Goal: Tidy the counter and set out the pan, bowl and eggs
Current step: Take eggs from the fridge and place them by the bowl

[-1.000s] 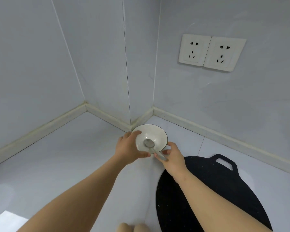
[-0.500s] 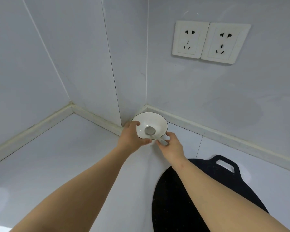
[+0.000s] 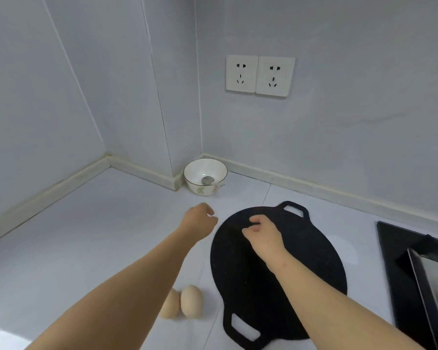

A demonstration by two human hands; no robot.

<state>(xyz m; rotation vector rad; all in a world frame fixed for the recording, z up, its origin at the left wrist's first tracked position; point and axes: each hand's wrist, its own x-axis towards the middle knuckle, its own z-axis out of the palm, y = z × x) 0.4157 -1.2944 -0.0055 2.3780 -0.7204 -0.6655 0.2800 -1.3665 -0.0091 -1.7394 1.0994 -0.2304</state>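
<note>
We see the white ceramic bowl (image 3: 200,189) at twelve o'clock, in the wall corner of the white desk (image 3: 86,236), with a metal spoon (image 3: 208,180) in it. Our left grip (image 3: 200,221) hangs loosely curled and empty. At its three o'clock our right grip (image 3: 262,234), equally empty, hovers over the flat round black two-handled pan (image 3: 238,274). Two beige eggs (image 3: 191,301) lie touching at six o'clock, near the pan.

A bowl (image 3: 205,176) sits in the far corner of the counter (image 3: 86,236), tucked against the wall, a spoon (image 3: 208,180) inside it. Nearer and to its right lies the pan (image 3: 276,281), one handle far, one near. Two eggs (image 3: 191,300) rest touching each other just left of the pan's near end. A cooktop (image 3: 400,261) lies at the right edge, two sockets (image 3: 260,76) on the wall behind.
</note>
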